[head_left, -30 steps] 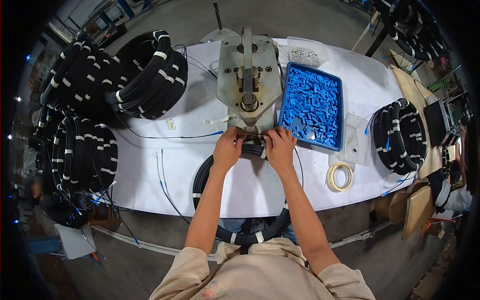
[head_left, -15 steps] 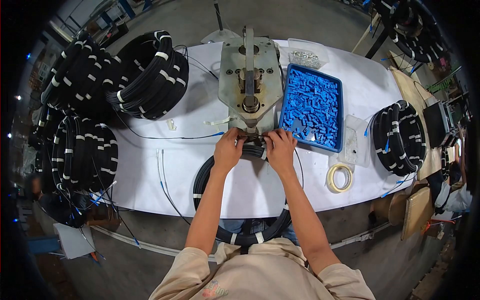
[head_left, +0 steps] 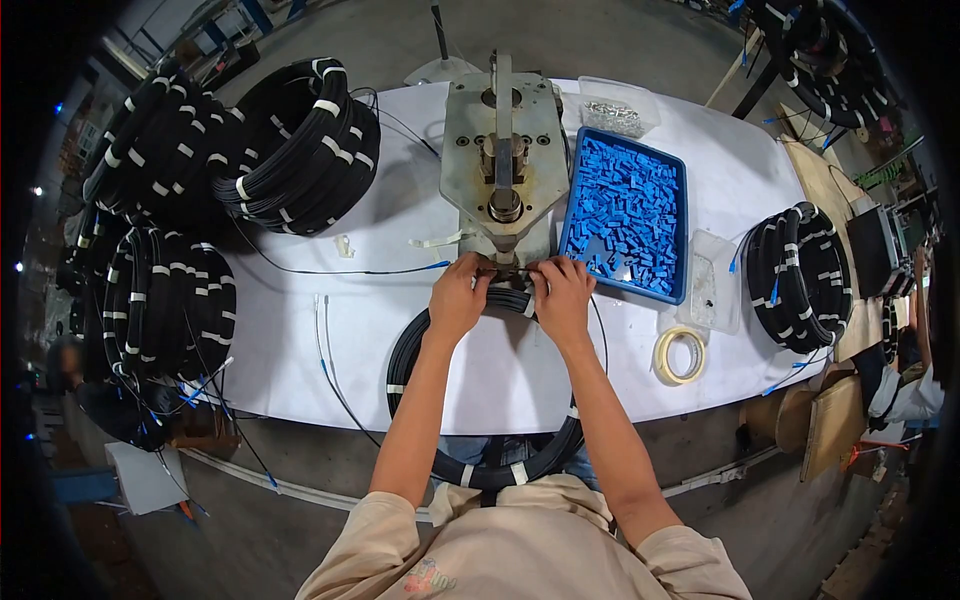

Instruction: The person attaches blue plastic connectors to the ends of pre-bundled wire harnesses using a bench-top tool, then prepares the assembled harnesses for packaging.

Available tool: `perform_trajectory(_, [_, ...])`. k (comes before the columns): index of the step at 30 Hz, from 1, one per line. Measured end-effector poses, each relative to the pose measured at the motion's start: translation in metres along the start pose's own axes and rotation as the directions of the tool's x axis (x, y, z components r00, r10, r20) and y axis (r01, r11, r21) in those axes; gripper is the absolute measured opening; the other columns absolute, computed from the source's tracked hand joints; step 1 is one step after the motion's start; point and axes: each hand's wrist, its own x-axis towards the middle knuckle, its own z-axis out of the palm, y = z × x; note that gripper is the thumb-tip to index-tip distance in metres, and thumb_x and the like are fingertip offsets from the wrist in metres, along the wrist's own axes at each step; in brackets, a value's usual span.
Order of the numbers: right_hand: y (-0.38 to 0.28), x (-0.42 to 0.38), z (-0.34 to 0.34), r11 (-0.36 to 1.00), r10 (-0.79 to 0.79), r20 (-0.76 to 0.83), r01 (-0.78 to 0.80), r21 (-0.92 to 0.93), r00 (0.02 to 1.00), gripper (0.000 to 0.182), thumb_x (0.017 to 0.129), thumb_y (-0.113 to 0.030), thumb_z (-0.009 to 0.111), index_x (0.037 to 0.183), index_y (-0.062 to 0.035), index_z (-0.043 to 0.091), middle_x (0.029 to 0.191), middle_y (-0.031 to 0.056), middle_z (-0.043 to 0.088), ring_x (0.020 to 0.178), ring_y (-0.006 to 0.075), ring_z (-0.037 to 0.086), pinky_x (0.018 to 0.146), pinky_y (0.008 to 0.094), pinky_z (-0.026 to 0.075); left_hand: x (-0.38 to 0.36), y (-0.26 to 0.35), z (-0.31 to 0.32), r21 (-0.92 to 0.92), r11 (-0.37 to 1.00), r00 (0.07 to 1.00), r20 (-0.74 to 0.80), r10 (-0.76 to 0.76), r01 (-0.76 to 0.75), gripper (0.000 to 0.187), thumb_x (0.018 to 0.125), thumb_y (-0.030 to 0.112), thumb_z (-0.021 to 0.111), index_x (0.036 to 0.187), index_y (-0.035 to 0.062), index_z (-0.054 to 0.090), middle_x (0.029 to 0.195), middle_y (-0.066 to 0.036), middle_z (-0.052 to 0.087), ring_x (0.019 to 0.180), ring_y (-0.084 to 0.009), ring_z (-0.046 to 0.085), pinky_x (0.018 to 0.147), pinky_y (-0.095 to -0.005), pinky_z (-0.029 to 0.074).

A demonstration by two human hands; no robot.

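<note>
My left hand (head_left: pixel 460 300) is closed, its fingertips pinching one side of a thin black cable (head_left: pixel 509 268) just below the head of a metal press (head_left: pixel 503 165). On the other side my right hand (head_left: pixel 562 298) pinches the same cable, thumb and fingers together. My fingers and the press head partly hide the piece between them. Under both forearms lies a coil of black cable (head_left: pixel 397 362) bound with white tape, its near side over the table edge against my body. A blue-tipped cable end (head_left: pixel 440 265) lies left of my left hand.
A blue tray (head_left: pixel 683 230) of small blue connector parts stands right of the press. Behind it is a clear box (head_left: pixel 618 105) of small metal pieces. A tape roll (head_left: pixel 680 355) lies to the right. Taped cable coils stand left (head_left: pixel 300 150) and far right (head_left: pixel 800 275).
My view has shifted slightly, so the press appears a little farther right. Both hands keep their pinch at the press, with no clear movement.
</note>
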Motion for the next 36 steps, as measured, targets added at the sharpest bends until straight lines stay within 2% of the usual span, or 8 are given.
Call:
perform_trajectory(13, [-0.001, 0.0003, -0.0015, 1.0, 0.004, 0.002, -0.004, 0.019, 1.0, 0.008, 0.087, -0.014, 0.068, 0.095, -0.0143, 0.069, 0.097, 0.0035, 0.06, 0.099, 0.0277, 0.051, 0.084, 0.0432, 0.034, 0.0, -0.0024, 0.0015, -0.008, 1.0, 1.0, 0.012, -0.015, 0.016, 0.009, 0.089, 0.01, 0.061, 0.097, 0.0047, 0.06, 0.097, -0.013, 0.066, 0.091, -0.0379, 0.062, 0.075, -0.0455, 0.05])
perform_trajectory(19, [-0.0009, 0.0004, -0.0018, 1.0, 0.009, 0.013, -0.01, 0.023, 1.0, 0.009, 0.087, -0.013, 0.068, 0.095, -0.0142, 0.069, 0.098, 0.0036, 0.06, 0.098, 0.0276, 0.051, 0.085, 0.0427, 0.034, 0.0002, -0.0034, 0.0025, 0.004, 1.0, 1.0, -0.01, -0.006, 0.006, 0.01, 0.09, 0.011, 0.062, 0.097, 0.0034, 0.061, 0.095, -0.012, 0.067, 0.089, -0.0366, 0.063, 0.073, -0.0428, 0.049])
perform_trajectory(21, [-0.0009, 0.0004, -0.0015, 1.0, 0.007, 0.011, -0.008, 0.016, 1.0, 0.009, 0.087, -0.013, 0.068, 0.095, -0.0143, 0.069, 0.098, 0.0035, 0.06, 0.098, 0.0276, 0.051, 0.085, 0.0427, 0.034, 0.0006, -0.0025, 0.0015, 0.008, 1.0, 1.0, 0.02, -0.022, 0.022, 0.008, 0.089, 0.009, 0.06, 0.096, 0.0049, 0.059, 0.098, -0.012, 0.066, 0.092, -0.0377, 0.062, 0.075, -0.0461, 0.05])
perform_trajectory(36, [-0.0021, 0.0003, -0.0015, 1.0, 0.014, 0.007, -0.014, 0.011, 1.0, 0.01, 0.086, -0.013, 0.068, 0.095, -0.0154, 0.07, 0.097, 0.0025, 0.06, 0.099, 0.0269, 0.051, 0.085, 0.0423, 0.034, 0.0005, 0.0013, 0.0, 0.0, 1.0, 1.0, 0.018, -0.022, 0.022, 0.008, 0.089, 0.008, 0.06, 0.096, 0.0051, 0.059, 0.097, -0.012, 0.067, 0.091, -0.0375, 0.063, 0.075, -0.0455, 0.05])
